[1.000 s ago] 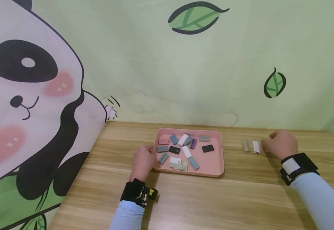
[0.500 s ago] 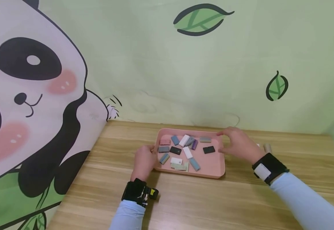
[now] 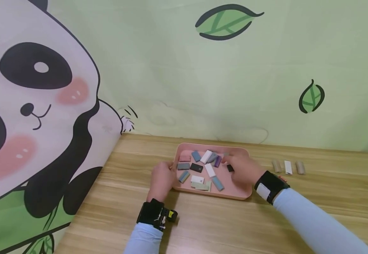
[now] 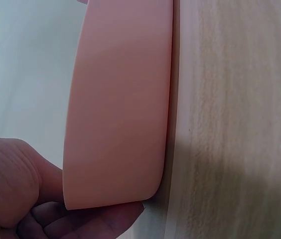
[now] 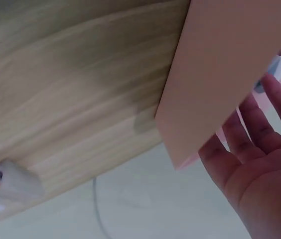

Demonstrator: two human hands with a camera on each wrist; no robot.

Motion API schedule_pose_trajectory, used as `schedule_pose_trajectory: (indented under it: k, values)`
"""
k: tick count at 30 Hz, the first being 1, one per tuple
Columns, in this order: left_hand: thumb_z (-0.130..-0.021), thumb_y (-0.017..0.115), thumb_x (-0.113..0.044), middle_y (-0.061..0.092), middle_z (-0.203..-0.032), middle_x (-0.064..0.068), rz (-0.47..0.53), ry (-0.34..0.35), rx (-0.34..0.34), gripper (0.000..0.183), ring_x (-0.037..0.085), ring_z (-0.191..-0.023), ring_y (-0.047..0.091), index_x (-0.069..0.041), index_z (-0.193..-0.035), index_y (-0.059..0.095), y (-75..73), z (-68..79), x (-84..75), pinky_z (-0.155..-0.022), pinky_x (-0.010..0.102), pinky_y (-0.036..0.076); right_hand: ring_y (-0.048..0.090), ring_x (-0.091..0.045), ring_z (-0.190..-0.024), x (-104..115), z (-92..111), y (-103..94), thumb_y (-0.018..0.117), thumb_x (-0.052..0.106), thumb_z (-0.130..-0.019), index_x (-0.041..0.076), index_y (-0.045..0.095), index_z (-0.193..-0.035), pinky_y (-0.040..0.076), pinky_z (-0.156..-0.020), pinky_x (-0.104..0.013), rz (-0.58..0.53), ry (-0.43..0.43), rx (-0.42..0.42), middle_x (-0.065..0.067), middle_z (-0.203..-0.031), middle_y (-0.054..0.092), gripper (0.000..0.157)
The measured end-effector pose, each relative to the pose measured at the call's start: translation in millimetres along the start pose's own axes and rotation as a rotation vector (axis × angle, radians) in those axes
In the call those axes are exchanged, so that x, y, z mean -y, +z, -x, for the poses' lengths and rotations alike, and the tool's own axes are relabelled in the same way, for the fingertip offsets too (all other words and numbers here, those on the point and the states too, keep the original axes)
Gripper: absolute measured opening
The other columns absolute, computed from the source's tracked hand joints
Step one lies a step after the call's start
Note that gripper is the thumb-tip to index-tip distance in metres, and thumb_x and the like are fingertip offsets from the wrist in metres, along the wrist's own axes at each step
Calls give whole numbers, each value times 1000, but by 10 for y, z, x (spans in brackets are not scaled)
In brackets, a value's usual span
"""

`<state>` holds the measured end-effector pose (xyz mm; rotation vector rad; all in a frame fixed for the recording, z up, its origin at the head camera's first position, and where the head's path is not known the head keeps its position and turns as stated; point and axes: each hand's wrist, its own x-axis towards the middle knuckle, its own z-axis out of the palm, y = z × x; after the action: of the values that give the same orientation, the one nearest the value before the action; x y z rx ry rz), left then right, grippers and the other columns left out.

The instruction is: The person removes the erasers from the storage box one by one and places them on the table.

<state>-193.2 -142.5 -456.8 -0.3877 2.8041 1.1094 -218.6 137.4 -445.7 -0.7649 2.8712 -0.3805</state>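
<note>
My left hand [image 3: 161, 178] pinches the left rim of a pink tray [image 3: 233, 190]; in the left wrist view its fingers lie against the tray's outer wall [image 4: 118, 109]. Over the right part of the tray reaches my right hand [image 3: 245, 170], thumb and fingers apart. Beside its fingers are a black eraser-like block [image 3: 230, 168] and a purple one [image 3: 218, 161]; a grey block [image 3: 226, 154] is mostly covered. In the right wrist view the fingers [image 5: 280, 102] extend loosely past the rim, and I see nothing gripped.
Several other small blocks, such as a white one [image 3: 209, 170] and a blue one [image 3: 217, 183], lie scattered in the tray. On the wooden table [image 3: 209, 225] to its right stand three blocks in a row: beige [image 3: 276, 165], white [image 3: 288, 167], beige [image 3: 300, 168]. A printed wall cloth [image 3: 177, 88] rises behind.
My right hand has left the row on the right, where a third block now shows, and moved left over the rim into the tray. The left hand stays on the tray's rim.
</note>
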Motion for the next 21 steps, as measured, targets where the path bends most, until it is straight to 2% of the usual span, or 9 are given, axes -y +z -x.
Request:
schedule_pose_trajectory:
  k: [4, 8, 14, 17, 21]
  values:
    - [-89, 61, -16, 66, -102, 8, 0, 13, -6, 30, 21, -73, 58, -13, -119, 66, 3, 11, -17, -49, 26, 41, 54, -19, -101, -13, -28, 30, 67, 11, -76, 12, 63, -116, 45, -95, -41, -3, 20, 16, -6, -117, 62, 40]
    - [-89, 60, -14, 67, -102, 9, 8, 41, -23, 29, 21, -73, 59, -12, -116, 67, 2, 16, -14, -49, 26, 42, 55, -18, -100, -28, -42, 33, 67, 13, -77, 9, 63, -114, 46, -94, -40, -25, 39, 16, -6, -114, 63, 38]
    - [-89, 61, -15, 67, -103, 8, -4, 26, -24, 28, 21, -75, 59, -12, -116, 67, 9, 27, 10, -51, 26, 42, 56, -17, -94, -20, -36, 44, 68, 14, -77, 10, 65, -110, 46, -93, -40, -45, 52, 53, -5, -109, 65, 34]
    - [-89, 61, -14, 67, -104, 8, -22, 40, -33, 28, 21, -77, 58, -12, -116, 67, 11, 25, 9, -52, 25, 42, 55, -17, -92, -14, -32, 58, 67, 14, -79, 9, 67, -109, 47, -92, -39, -52, 66, 66, -5, -107, 65, 30]
    - [-88, 61, -14, 67, -107, 8, -38, 55, -47, 28, 21, -79, 59, -11, -116, 67, 11, 20, 3, -53, 25, 42, 52, -16, -85, 1, -25, 77, 66, 12, -81, 9, 68, -99, 47, -83, -34, -34, 49, 54, -3, -92, 64, 19]
